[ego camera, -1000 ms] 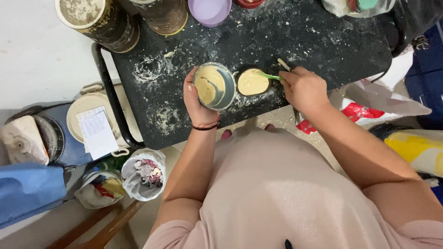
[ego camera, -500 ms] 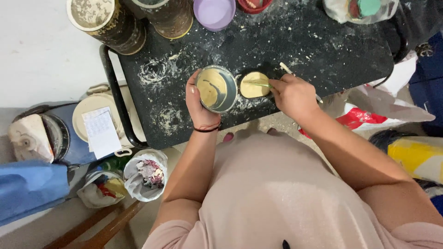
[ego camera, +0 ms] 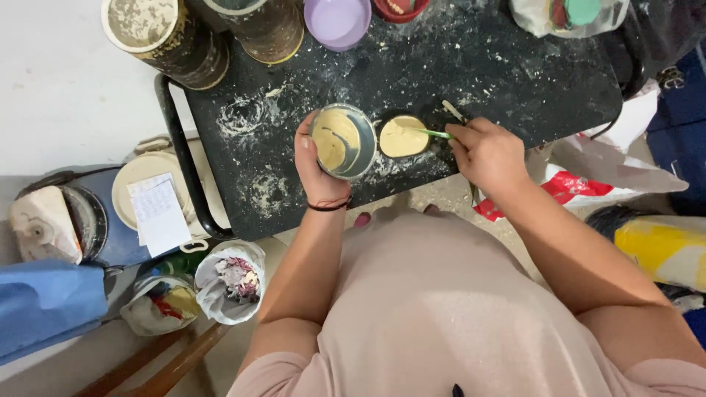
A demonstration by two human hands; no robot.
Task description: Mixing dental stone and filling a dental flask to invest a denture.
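So the person is leaning over a black bench (ego camera: 515,66) that's dusted all over with white powder. The left hand (ego camera: 315,165) has its grip wrapped around a small round metal tin (ego camera: 343,140), tipped on its side so the open mouth faces up toward the camera, with yellowish batter smeared inside it. There's a dark band around that wrist.

Just beside the tin, touching or nearly touching it, a round yellow disc of batter (ego camera: 401,137) lies flat on the bench. The right hand (ego camera: 489,152) is clenched around a thin green stick (ego camera: 435,134), and the tip of the stick rests on the right edge of the disc. A pale little stick (ego camera: 452,111) lies on the bench just above that hand.

Along the far edge of the bench: two big cylindrical tins (ego camera: 165,37) at the left, a lilac bowl (ego camera: 337,20), part of a red bowl, and a clear plastic bag (ego camera: 570,15) with something green inside.

Down on the floor to the left there's a blue container with a paper note (ego camera: 158,213) on its lid, plus a couple of plastic bags (ego camera: 232,279) stuffed with scraps. On the right side there's a red-and-white bag (ego camera: 581,184) and a yellow package (ego camera: 662,250).
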